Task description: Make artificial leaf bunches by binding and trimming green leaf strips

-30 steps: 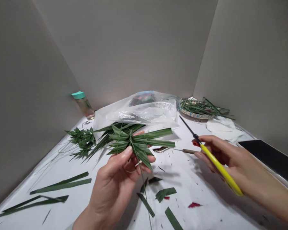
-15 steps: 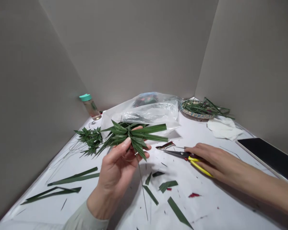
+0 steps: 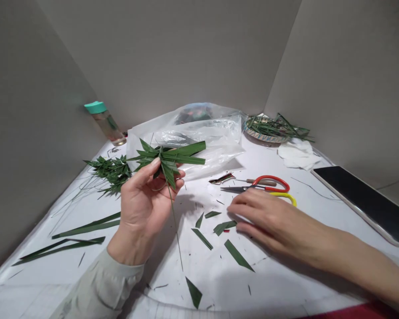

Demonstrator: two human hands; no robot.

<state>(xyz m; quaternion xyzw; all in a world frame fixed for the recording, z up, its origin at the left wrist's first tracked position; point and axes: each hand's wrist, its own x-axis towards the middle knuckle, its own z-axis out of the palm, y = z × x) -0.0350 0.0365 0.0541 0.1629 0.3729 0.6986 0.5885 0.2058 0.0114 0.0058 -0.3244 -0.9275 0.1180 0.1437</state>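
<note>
Head view, latest change first: scissors [image 3: 252, 188] with red and yellow loop handles out of the right hand [image 3: 269, 217] and lying flat on the desk [image 3: 193, 283], right of centre, blades pointing left. Right hand empty and released, fingers loosely curved, low over the desk and just below the handles; any contact with the yellow loop impossible to tell from this angle. No blade on the green leaves at this moment.

Left hand [image 3: 142, 199] firmly grasping the leaf bundle [image 3: 168, 155], thumb across the front and fingers behind, raised left of centre against the plastic bag [image 3: 199, 137]. Dark green strips fanning out from a tight centre, most of them short with sharply cut points, two longer and broader ones reaching toward the right. Below the hand, a thin stem [image 3: 174, 226] running down toward the lower centre of the frame.

Nearby, leaf offcuts [image 3: 222, 228] scattered across the centre of the desk, long leaf strips [image 3: 86, 226] at lower left, and a heap of leafy sprigs [image 3: 109, 173] just beyond the left hand. Farther off at upper right, a woven plate [image 3: 257, 134] piled with leaves.
</note>
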